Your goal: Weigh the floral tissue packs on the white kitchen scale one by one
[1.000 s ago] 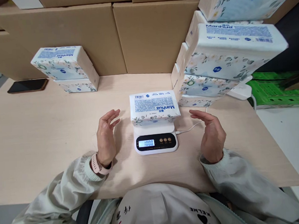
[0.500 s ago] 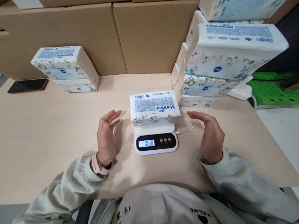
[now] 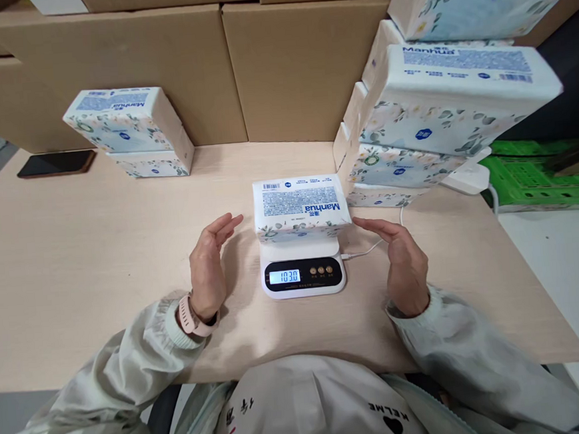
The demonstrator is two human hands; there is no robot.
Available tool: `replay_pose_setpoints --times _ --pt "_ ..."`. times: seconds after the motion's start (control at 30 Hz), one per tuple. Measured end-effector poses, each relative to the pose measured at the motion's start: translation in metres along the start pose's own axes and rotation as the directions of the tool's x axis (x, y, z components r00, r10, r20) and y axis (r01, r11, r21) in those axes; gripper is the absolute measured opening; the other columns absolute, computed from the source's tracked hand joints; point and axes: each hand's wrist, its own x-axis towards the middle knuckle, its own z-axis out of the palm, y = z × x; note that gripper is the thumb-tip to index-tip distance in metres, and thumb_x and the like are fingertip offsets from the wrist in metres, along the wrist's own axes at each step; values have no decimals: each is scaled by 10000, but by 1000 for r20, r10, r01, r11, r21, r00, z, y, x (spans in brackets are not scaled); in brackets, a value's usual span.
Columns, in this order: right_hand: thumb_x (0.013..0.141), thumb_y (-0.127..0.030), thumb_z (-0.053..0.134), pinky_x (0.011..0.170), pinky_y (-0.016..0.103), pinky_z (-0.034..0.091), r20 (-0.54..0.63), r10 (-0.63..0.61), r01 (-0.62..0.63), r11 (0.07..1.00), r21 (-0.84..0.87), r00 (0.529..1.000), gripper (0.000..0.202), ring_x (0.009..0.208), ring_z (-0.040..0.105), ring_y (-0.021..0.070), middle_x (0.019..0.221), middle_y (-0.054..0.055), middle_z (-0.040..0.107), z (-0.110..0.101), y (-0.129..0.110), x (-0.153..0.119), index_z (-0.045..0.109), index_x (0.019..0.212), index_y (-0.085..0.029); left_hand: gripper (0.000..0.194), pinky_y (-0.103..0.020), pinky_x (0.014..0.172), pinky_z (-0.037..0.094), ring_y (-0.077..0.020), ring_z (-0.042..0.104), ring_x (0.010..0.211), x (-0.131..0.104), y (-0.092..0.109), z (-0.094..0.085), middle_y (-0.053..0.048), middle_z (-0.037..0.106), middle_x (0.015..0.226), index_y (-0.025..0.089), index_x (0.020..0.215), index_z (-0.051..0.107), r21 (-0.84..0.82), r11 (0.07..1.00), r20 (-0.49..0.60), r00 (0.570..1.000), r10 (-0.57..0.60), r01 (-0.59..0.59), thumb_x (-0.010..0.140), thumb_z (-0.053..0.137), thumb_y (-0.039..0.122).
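Note:
A white tissue pack [image 3: 301, 206] with blue print lies on a small white scale [image 3: 301, 249], whose lit display [image 3: 285, 276] reads 103.0. My left hand [image 3: 210, 267] is to the left of the pack, fingers stretched out and holding nothing, with a gap between them. On the other side, my right hand [image 3: 403, 258] has its fingers extended toward the pack's right end. Its fingertips are very near the pack's lower right corner; whether they touch it I cannot tell. Nothing is in that hand.
Two stacked tissue packs [image 3: 124, 123] stand at the back left beside a dark phone [image 3: 56, 164]. A tall stack of packs [image 3: 422, 113] rises at the right. Cardboard boxes [image 3: 302, 69] line the back. A white cable [image 3: 365, 251] runs from the scale. Far right is a green crate [image 3: 532, 181].
Both hands have moved inward toward the pack on the scale, the right hand coming nearer to it. The pack and the reading are the same.

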Motion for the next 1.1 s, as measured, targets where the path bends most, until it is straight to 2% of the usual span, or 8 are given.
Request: replay_pose_setpoints --times 0.1,0.27,0.4,0.57,0.73,0.8,0.9,1.1 --pt "1086 -522 414 1245 558 440 67 8 -2 996 -86 998 480 1393 616 292 1444 75 696 0 2 2 674 1420 -296 460 -588 1311 353 -302 631 1397 -1 -1 -2 -82 714 1411 264 1306 775 45 999 88 996 24 -28 1105 454 526" --pt "1096 -525 365 1308 577 356 235 -43 97 969 -226 971 563 1547 452 286 1652 39 521 8 8 4 427 1636 -375 588 -534 1427 50 -317 190 1682 -2 -2 -5 8 449 1691 349 1489 671 197 980 353 934 -49 -23 1047 478 684" --pt "1087 -431 420 1302 601 373 347 -179 263 941 -211 921 668 1602 378 305 1741 47 390 13 -1 -5 198 1715 -381 616 -567 1412 113 -344 228 1665 -13 11 0 -16 436 1699 350 1516 641 158 987 406 914 -30 -38 1004 570 686" --pt "970 -468 664 1192 595 505 13 -493 482 844 -233 870 773 1436 554 376 1549 116 551 8 -24 9 359 1663 -312 624 -566 1383 259 -349 339 1625 -1 68 38 -24 502 1653 356 1587 560 42 957 420 874 245 -288 995 687 509" --pt "964 -433 728 1166 510 529 -513 -667 649 718 -251 540 443 1245 688 286 1237 56 634 -10 -59 82 625 1356 -254 390 -509 1092 520 -362 442 1542 62 136 127 28 612 1502 281 1152 820 35 747 425 686 590 -664 1031 497 461" --pt "994 -377 695 1200 465 484 -526 -660 643 723 -252 536 308 1261 685 249 1177 30 632 -28 -70 111 651 1258 -225 828 -436 820 547 -394 440 1482 83 151 162 10 661 1385 152 749 812 104 591 485 560 672 -800 974 87 481" --pt "993 -343 666 1140 425 500 -507 -653 593 746 -302 563 277 1237 694 233 1123 22 642 -58 -72 144 658 1209 -170 944 -404 617 488 -458 470 1382 103 154 200 -54 714 1162 79 461 665 92 435 581 403 707 -896 807 -151 405" --pt "967 -358 689 1050 445 554 -474 -648 537 761 -365 596 335 1116 753 249 1064 53 691 -84 -52 167 675 1177 -98 712 -383 860 578 -312 610 1386 126 123 223 18 721 1332 111 641 621 177 697 440 689 576 -695 997 160 520"
